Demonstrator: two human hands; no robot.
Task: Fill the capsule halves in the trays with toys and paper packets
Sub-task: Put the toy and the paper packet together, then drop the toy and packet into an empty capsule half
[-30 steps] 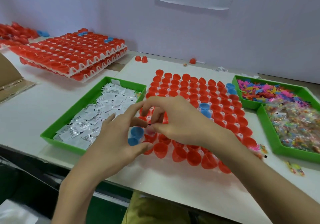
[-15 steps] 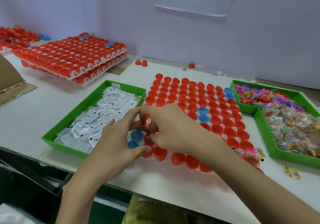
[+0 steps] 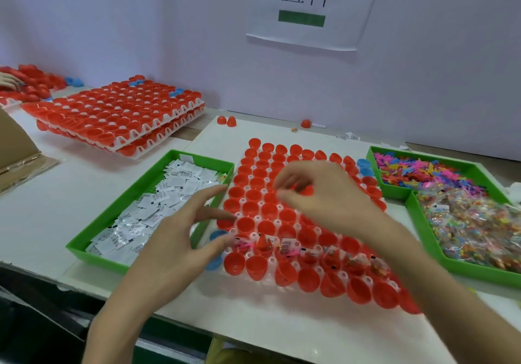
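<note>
- Left hand (image 3: 169, 239), fingers spread, hovers over the near-left edge of the red capsule halves (image 3: 255, 224).
- Right hand (image 3: 332, 197), fingers curled and blurred, is above their middle.
- 1 near row holds bagged toys (image 3: 287, 246).
- Paper packets (image 3: 158, 208) fill the left green tray (image 3: 141, 188); 2 green trays at right (image 3: 414, 214) hold loose toys (image 3: 423, 172) and more bagged ones.

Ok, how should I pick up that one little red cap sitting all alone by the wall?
Probably from straight above. The lone red cap seems to sit dome up on the table, apart from the trays, so pinch its round sides low down, thumb on one side, finger opposite. The smooth top would likely slip.
</note>
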